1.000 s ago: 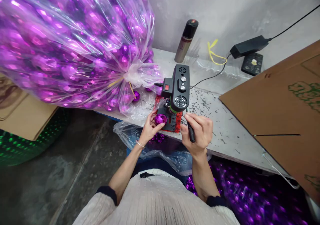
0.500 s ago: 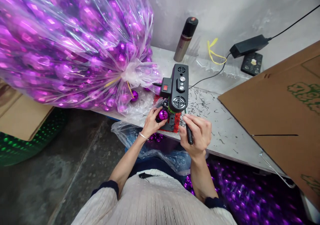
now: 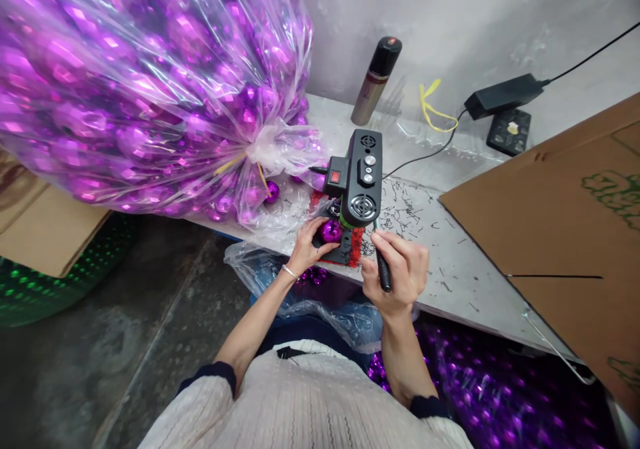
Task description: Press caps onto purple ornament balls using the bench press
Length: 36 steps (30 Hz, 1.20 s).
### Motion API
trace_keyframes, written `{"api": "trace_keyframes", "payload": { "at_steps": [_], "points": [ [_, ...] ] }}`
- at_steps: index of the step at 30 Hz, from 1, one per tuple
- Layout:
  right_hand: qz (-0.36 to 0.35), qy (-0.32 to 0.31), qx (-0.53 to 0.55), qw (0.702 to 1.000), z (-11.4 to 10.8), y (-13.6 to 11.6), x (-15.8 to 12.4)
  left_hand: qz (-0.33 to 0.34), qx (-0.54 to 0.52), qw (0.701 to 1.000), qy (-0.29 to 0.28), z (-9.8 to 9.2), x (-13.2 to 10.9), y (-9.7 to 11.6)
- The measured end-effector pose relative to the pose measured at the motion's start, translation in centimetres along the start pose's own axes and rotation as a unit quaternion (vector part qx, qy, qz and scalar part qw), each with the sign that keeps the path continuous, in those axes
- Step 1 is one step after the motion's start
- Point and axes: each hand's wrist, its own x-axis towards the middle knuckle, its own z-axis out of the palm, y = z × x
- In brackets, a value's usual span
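Observation:
Between the thumb and fingers of my left hand (image 3: pixel 306 248) is a shiny purple ball (image 3: pixel 331 231), held beside a black bench machine (image 3: pixel 364 176) with round vents and a red switch. My right hand (image 3: pixel 400 269) is closed around the black-handled lever (image 3: pixel 383 272) on the machine's right side. Under the machine lies a dark base plate (image 3: pixel 345 252) on a red mat (image 3: pixel 357 246). The ball's far side, next to the machine, is hidden.
A big clear bag of purple balls (image 3: pixel 175 102) fills the left. Small dark bits (image 3: pixel 407 209) litter the white table (image 3: pixel 440 229). Behind stand a spray can (image 3: pixel 376 79) and a power adapter (image 3: pixel 505 96). A cardboard box (image 3: pixel 550 216) leans in from the right.
The ball in my left hand has moved slightly right, closer against the machine. My right hand stays on the lever. The whole view has shifted a little.

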Motion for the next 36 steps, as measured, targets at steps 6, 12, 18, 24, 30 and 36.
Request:
{"api": "trace_keyframes", "payload": {
  "at_steps": [6, 12, 18, 24, 30, 36],
  "points": [
    [0.011, -0.007, 0.032, 0.999, 0.4, 0.2, 0.0, 0.028, 0.0, 0.999, -0.015, 0.1, 0.0, 0.0],
    [0.009, -0.016, 0.033, 0.999, 0.3, 0.1, 0.1, 0.019, 0.031, 0.998, -0.052, 0.5, 0.8, 0.3],
    [0.026, -0.012, 0.075, 0.997, 0.2, 0.1, -0.2, 0.019, 0.031, 0.998, -0.055, 0.6, 0.3, 0.0],
    [0.046, -0.015, 0.078, 0.996, 1.0, -0.6, 0.0, 0.022, 0.031, 0.998, -0.053, 0.6, 0.2, -0.1],
    [0.015, 0.03, 0.09, 0.995, 3.3, -0.2, -1.4, 0.028, 0.023, 0.999, -0.04, 0.8, 0.2, -0.1],
    [0.02, 0.077, 0.111, 0.991, 5.0, 0.5, -3.3, 0.021, 0.024, 0.998, -0.047, 0.8, 0.1, -0.1]
  ]
}}
